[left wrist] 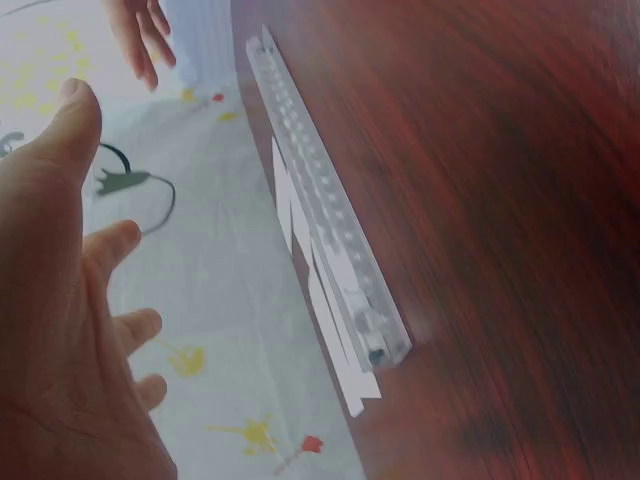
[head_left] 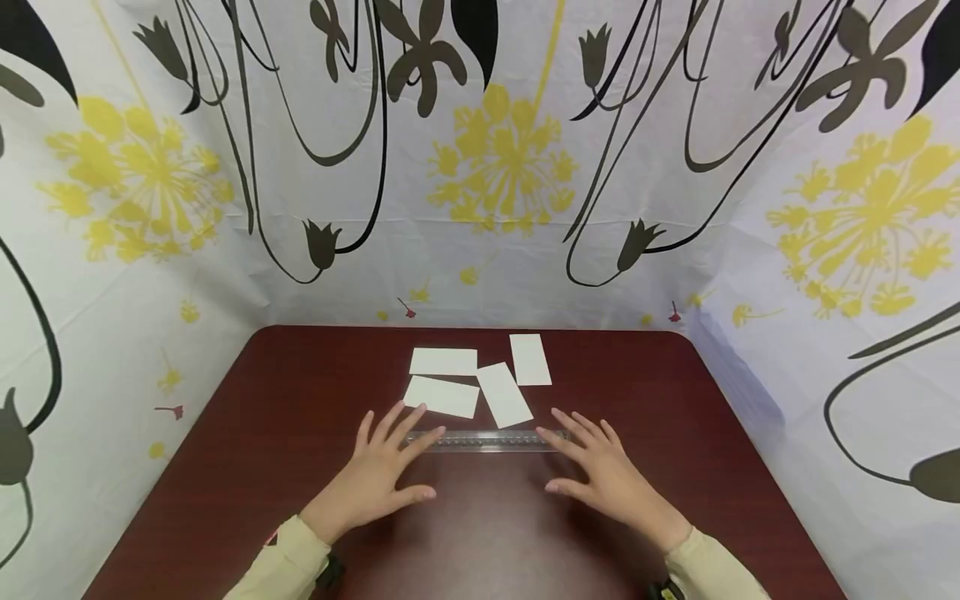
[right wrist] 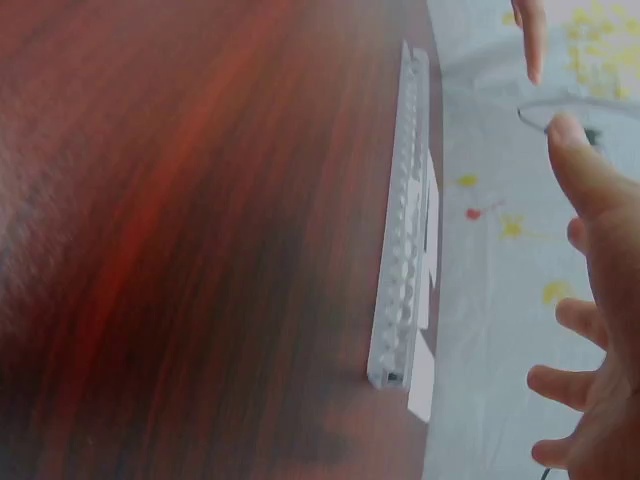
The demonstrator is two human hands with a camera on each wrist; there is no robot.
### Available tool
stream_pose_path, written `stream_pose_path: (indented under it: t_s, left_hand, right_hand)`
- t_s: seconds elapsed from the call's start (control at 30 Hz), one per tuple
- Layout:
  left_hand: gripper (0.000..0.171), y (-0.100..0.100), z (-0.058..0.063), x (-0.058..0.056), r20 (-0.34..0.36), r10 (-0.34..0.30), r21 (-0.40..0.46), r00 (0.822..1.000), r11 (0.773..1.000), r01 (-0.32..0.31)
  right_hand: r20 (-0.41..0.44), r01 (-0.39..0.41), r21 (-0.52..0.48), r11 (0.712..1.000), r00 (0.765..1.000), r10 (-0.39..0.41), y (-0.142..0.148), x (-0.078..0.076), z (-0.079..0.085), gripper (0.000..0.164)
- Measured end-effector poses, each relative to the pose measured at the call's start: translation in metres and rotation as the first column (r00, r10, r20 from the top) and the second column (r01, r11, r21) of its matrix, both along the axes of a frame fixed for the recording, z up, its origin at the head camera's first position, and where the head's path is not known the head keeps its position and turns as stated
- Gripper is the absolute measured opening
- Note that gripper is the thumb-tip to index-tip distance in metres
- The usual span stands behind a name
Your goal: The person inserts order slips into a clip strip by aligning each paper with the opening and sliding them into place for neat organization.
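Left hand (head_left: 377, 473) and right hand (head_left: 609, 473) spread, empty, I hover at nine and three o'clock around a clear ruler-like strip (head_left: 487, 442); it and four white cards (head_left: 441, 397), at twelve, lie not yet lifted.

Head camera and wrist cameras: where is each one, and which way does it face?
Head: on the head, facing forward and down at the table, white cards and clear strip; left hand, right hand and sleeves show.
Left wrist: worn there, facing along the strip; left hand at left, part of right hand at top.
Right wrist: worn there, facing along the strip; right hand at right, part of left hand at top.
Both wrist views share the strip, from opposite ends.
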State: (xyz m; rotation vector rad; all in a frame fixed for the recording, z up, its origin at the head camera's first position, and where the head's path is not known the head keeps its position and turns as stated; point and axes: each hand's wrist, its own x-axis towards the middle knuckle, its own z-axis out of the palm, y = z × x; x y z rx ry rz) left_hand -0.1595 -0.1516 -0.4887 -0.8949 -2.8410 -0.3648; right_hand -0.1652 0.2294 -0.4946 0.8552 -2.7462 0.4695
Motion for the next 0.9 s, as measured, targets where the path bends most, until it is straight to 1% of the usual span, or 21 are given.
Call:
stream_pose_path:
  t_s: [0.1,0.23,0.33,0.47,0.6,0.67,0.83,0.9]
  left_hand:
    - [0.075,-0.004,-0.003,-0.009,0.010,0.004,0.035,1.000,0.999,-0.004]
    - [0.067,-0.008,-0.005,-0.022,0.007,0.021,0.079,1.000,0.997,-0.022]
    - [0.059,-0.010,-0.005,-0.031,-0.018,0.029,0.095,0.999,0.995,-0.027]
    - [0.051,-0.013,-0.006,-0.043,-0.022,0.036,0.105,0.999,0.994,-0.034]
    - [0.047,-0.016,-0.008,-0.053,-0.004,0.055,0.124,0.998,0.991,-0.054]
    - [0.045,-0.017,-0.009,-0.057,0.002,0.063,0.132,0.998,0.989,-0.063]
    - [0.041,-0.020,-0.010,-0.065,0.013,0.072,0.132,0.997,0.989,-0.073]
    - [0.040,-0.022,-0.011,-0.067,0.016,0.076,0.129,0.997,0.989,-0.077]
  right_hand:
    - [-0.015,0.015,-0.068,0.998,1.000,-0.016,0.008,-0.009,-0.002,0.074]
    - [-0.084,0.022,-0.134,0.991,0.996,-0.034,0.016,-0.022,-0.009,0.068]
    - [-0.124,0.023,-0.151,0.988,0.991,-0.042,0.019,-0.031,-0.017,0.062]
    - [-0.140,0.021,-0.149,0.989,0.989,-0.042,0.020,-0.041,-0.028,0.055]
    - [-0.126,0.022,-0.120,0.992,0.991,-0.038,0.021,-0.050,-0.036,0.050]
    - [-0.103,0.020,-0.105,0.994,0.994,-0.031,0.022,-0.054,-0.040,0.047]
    - [-0.034,0.014,-0.070,0.997,0.999,-0.017,0.025,-0.062,-0.047,0.040]
    - [-0.019,0.011,-0.057,0.998,1.000,-0.012,0.026,-0.065,-0.050,0.038]
